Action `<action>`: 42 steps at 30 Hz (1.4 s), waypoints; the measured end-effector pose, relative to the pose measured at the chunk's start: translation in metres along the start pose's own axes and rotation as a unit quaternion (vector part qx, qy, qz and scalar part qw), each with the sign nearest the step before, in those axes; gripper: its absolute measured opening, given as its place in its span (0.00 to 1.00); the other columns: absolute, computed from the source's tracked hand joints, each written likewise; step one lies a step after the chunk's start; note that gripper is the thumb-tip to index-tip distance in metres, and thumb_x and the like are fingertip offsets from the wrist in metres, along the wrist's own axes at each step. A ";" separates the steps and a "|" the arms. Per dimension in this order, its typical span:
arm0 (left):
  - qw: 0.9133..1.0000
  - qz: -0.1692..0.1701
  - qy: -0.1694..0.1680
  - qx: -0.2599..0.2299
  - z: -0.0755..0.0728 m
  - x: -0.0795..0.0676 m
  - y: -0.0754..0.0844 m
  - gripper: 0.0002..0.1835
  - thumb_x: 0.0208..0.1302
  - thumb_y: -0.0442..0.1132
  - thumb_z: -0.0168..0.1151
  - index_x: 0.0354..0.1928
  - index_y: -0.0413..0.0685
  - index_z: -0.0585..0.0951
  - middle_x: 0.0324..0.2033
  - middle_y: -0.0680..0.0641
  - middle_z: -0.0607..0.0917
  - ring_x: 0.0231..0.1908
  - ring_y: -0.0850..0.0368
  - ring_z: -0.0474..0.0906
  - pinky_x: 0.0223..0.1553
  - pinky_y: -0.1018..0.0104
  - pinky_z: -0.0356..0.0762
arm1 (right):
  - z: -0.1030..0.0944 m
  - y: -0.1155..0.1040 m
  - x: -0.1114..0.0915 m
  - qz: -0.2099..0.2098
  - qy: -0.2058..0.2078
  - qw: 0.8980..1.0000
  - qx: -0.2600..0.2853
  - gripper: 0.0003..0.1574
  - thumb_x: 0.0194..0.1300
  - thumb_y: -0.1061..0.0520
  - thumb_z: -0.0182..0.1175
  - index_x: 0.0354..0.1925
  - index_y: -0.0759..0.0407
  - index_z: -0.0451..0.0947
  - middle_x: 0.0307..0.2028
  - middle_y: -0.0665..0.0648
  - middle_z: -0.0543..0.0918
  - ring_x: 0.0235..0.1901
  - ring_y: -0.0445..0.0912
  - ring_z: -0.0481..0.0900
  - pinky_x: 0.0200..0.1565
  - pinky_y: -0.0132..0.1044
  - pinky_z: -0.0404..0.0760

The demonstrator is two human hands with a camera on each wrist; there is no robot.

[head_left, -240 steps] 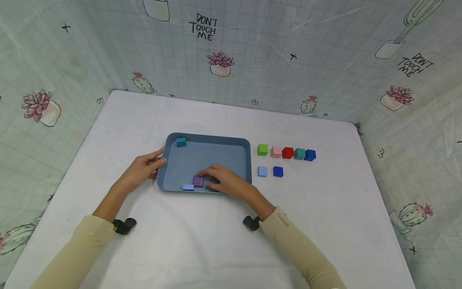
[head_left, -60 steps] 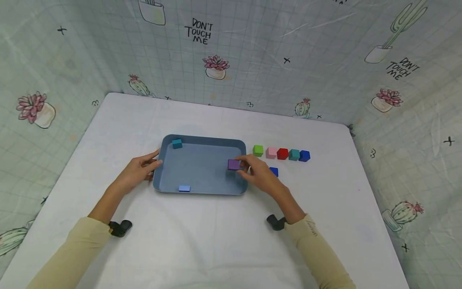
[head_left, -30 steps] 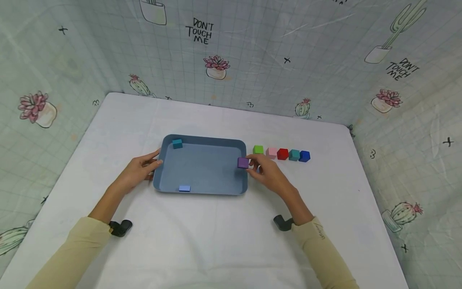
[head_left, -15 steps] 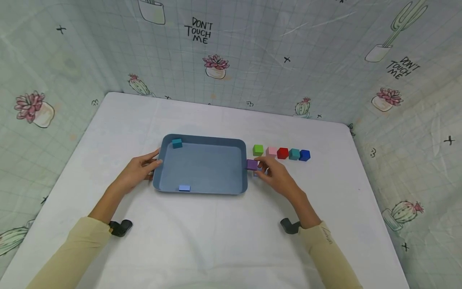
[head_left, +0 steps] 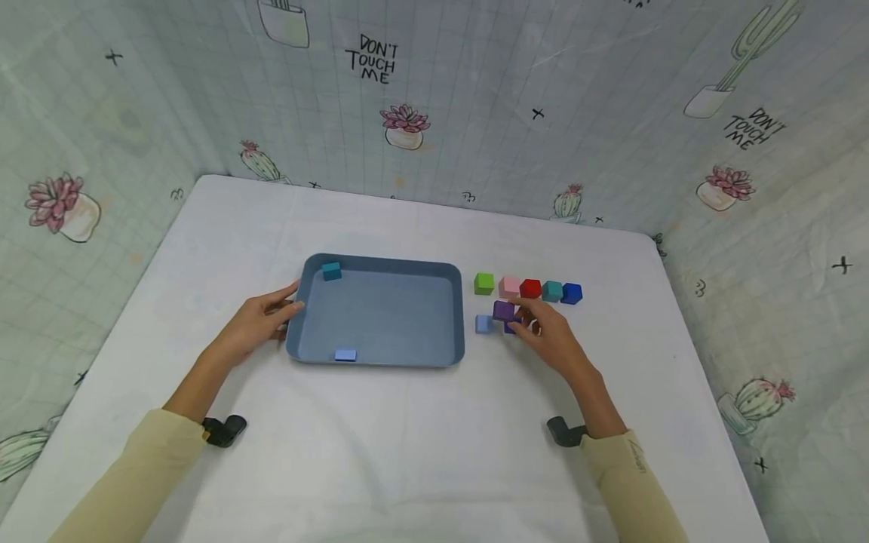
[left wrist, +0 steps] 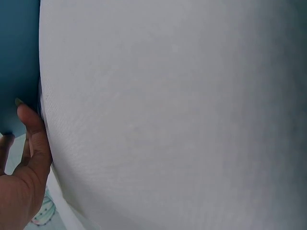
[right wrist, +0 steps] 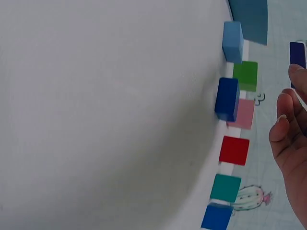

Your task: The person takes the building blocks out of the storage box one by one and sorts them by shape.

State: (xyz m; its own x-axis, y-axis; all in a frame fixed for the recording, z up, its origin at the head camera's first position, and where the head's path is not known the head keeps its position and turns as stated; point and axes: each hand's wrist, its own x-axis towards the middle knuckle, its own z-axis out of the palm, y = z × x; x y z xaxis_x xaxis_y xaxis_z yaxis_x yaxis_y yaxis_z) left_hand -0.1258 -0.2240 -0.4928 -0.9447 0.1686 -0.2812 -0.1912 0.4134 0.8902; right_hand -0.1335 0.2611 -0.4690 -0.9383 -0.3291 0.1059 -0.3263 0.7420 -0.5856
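My right hand [head_left: 548, 335] pinches a purple block [head_left: 503, 311] between thumb and fingers. The block is held above the table, right of the tray. Just below it in the head view a dark blue block [right wrist: 227, 99] is partly hidden by the purple block and the fingers. A light blue block [head_left: 483, 324] lies to its left. My left hand [head_left: 258, 324] holds the left edge of the blue-grey tray [head_left: 380, 313], thumb at the rim. A teal block [head_left: 331, 271] sits in the tray's far left corner. Another light blue block [head_left: 345, 355] is by the near wall.
Behind the right hand stands a row of blocks: green [head_left: 484, 284], pink [head_left: 509, 287], red [head_left: 531, 289], teal [head_left: 552, 292] and blue [head_left: 572, 293]. A white cloth [head_left: 380, 452] covers the table. Patterned curtains [head_left: 475, 98] close in the back and sides.
My right hand has pinched the purple block in the tray and carried it right, over the tray's right rim, to above the blocks outside. My left hand has stayed at the tray's left edge.
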 end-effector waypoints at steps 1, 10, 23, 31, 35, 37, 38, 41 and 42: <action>1.000 -0.001 0.000 0.000 0.000 0.000 0.000 0.34 0.70 0.50 0.52 0.73 0.55 0.53 0.65 0.30 0.61 0.57 0.36 0.68 0.40 0.60 0.80 | -0.001 0.002 -0.002 0.001 0.000 1.000 -0.002 0.28 0.61 0.62 0.64 0.60 0.57 0.71 0.38 0.53 0.76 0.37 0.45 0.72 0.36 0.37 0.77; 1.000 0.002 0.005 -0.002 0.001 0.003 -0.001 0.33 0.70 0.50 0.52 0.73 0.55 0.53 0.65 0.32 0.61 0.56 0.36 0.68 0.39 0.62 0.80 | -0.014 0.022 -0.012 0.012 0.015 0.999 -0.037 0.27 0.64 0.59 0.62 0.60 0.56 0.72 0.38 0.54 0.76 0.37 0.46 0.72 0.36 0.37 0.77; 1.000 -0.001 0.003 -0.001 -0.001 0.000 0.005 0.34 0.70 0.50 0.52 0.73 0.57 0.53 0.62 0.31 0.65 0.54 0.36 0.71 0.39 0.64 0.79 | -0.021 0.043 -0.025 0.042 0.012 0.998 -0.049 0.26 0.64 0.60 0.61 0.61 0.57 0.72 0.39 0.56 0.76 0.37 0.48 0.74 0.39 0.40 0.78; 1.000 -0.009 0.002 -0.013 0.000 0.001 0.000 0.33 0.70 0.48 0.52 0.73 0.56 0.53 0.66 0.32 0.60 0.55 0.36 0.70 0.37 0.67 0.79 | -0.018 0.049 -0.028 0.064 -0.011 0.997 -0.048 0.27 0.65 0.60 0.61 0.61 0.57 0.72 0.40 0.58 0.76 0.38 0.49 0.73 0.41 0.44 0.78; 1.000 -0.006 0.005 -0.007 0.001 -0.001 0.002 0.34 0.70 0.50 0.53 0.73 0.56 0.54 0.66 0.32 0.61 0.55 0.36 0.70 0.37 0.67 0.79 | -0.017 0.053 -0.028 0.072 -0.022 0.996 -0.043 0.26 0.65 0.60 0.60 0.61 0.57 0.72 0.41 0.58 0.76 0.38 0.50 0.73 0.42 0.44 0.78; 1.000 -0.005 0.008 -0.004 0.001 -0.003 0.003 0.33 0.70 0.50 0.53 0.73 0.56 0.54 0.66 0.33 0.61 0.55 0.36 0.70 0.37 0.67 0.79 | -0.017 0.054 -0.028 0.075 -0.030 0.996 -0.041 0.26 0.66 0.60 0.60 0.62 0.57 0.71 0.41 0.59 0.76 0.39 0.50 0.73 0.43 0.45 0.77; 1.000 -0.003 0.006 0.000 0.001 -0.003 0.004 0.33 0.70 0.49 0.53 0.73 0.56 0.54 0.66 0.32 0.61 0.55 0.36 0.69 0.37 0.66 0.79 | -0.016 0.055 -0.028 0.078 -0.034 0.996 -0.041 0.26 0.66 0.60 0.59 0.62 0.57 0.71 0.41 0.59 0.76 0.39 0.51 0.73 0.43 0.45 0.77; 1.000 -0.003 0.007 0.000 0.001 -0.004 0.005 0.33 0.70 0.49 0.53 0.73 0.56 0.54 0.66 0.32 0.60 0.55 0.36 0.69 0.37 0.67 0.79 | -0.015 0.058 -0.027 0.085 -0.046 0.995 -0.039 0.26 0.67 0.60 0.58 0.62 0.58 0.71 0.42 0.59 0.76 0.39 0.51 0.74 0.45 0.46 0.77; 1.000 -0.003 0.008 0.001 0.001 -0.004 0.005 0.33 0.70 0.49 0.53 0.73 0.56 0.54 0.66 0.32 0.60 0.55 0.36 0.69 0.37 0.67 0.79 | -0.014 0.059 -0.027 0.086 -0.050 0.994 -0.041 0.25 0.67 0.60 0.58 0.62 0.58 0.70 0.42 0.59 0.76 0.40 0.51 0.74 0.45 0.46 0.77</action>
State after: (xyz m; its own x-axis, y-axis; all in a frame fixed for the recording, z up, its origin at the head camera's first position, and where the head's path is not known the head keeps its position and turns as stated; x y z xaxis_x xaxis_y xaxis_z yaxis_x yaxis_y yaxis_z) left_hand -0.1224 -0.2214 -0.4877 -0.9474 0.1523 -0.2814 -0.1967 0.4163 0.8877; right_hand -0.1292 0.3219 -0.4951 -0.9666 -0.2456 -0.0727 -0.1733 0.8361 -0.5206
